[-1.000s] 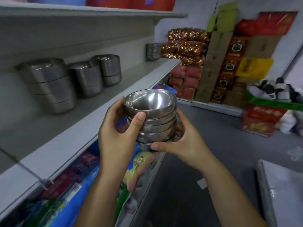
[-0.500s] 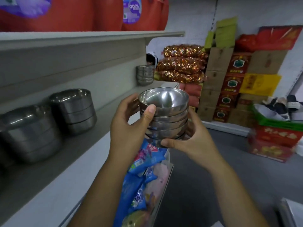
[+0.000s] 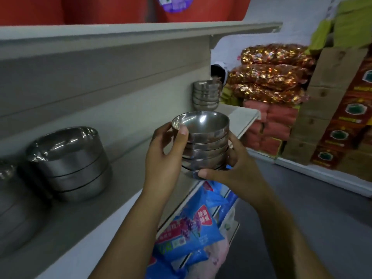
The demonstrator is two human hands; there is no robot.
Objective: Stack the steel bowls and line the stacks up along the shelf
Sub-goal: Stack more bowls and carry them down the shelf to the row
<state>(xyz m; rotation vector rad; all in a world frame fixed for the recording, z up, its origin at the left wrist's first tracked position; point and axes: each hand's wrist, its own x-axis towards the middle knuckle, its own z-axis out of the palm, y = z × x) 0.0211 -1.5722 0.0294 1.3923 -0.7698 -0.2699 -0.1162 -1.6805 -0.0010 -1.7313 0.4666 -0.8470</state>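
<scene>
Grey shelf (image 3: 112, 214) bears shelved stacks (image 3: 74, 164); left hand (image 3: 163, 160) and right hand (image 3: 239, 172) grasp steel bowl stack (image 3: 207, 146); cartons (image 3: 330, 109) beyond.

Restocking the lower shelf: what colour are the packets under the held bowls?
The packets are mostly blue with a red label, best in the head view.

Two hands hold a stack of steel bowls (image 3: 203, 141) above the shelf (image 3: 104, 214). The left hand (image 3: 163, 158) grips its side; the right hand (image 3: 235, 172) cups the bottom. More bowl stacks (image 3: 70, 162) sit on the shelf.
</scene>
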